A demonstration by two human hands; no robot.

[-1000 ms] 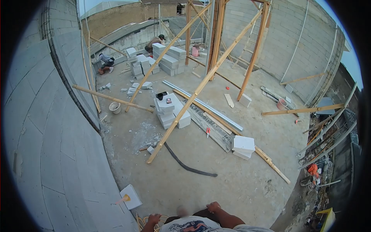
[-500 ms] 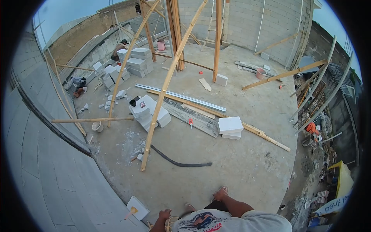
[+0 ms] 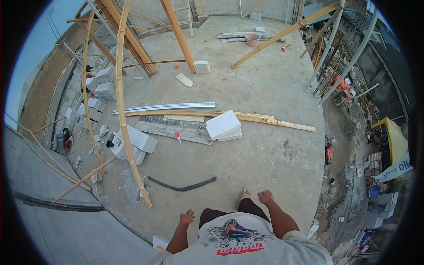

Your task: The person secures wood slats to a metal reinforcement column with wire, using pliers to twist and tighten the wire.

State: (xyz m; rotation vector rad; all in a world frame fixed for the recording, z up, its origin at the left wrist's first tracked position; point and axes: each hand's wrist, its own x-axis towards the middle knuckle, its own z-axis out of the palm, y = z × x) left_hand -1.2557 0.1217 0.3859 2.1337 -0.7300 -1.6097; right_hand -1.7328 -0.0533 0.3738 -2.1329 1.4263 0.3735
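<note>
Head view: the left hand [image 3: 187,217] hangs in front of the person's body with its fingers loosely spread. It holds nothing and touches nothing. The right hand [image 3: 265,196] is raised a little further out, fingers curled in toward the palm, and nothing shows inside it. It is just beside the person's foot [image 3: 242,195], which stands on the concrete floor [image 3: 274,145]. A black curved hose [image 3: 183,186] lies on the floor near the left hand, apart from it. A white block [image 3: 159,242] sits low beside the left forearm. Further out, 2 stacked white blocks [image 3: 224,125] rest against a long timber [image 3: 265,119].
</note>
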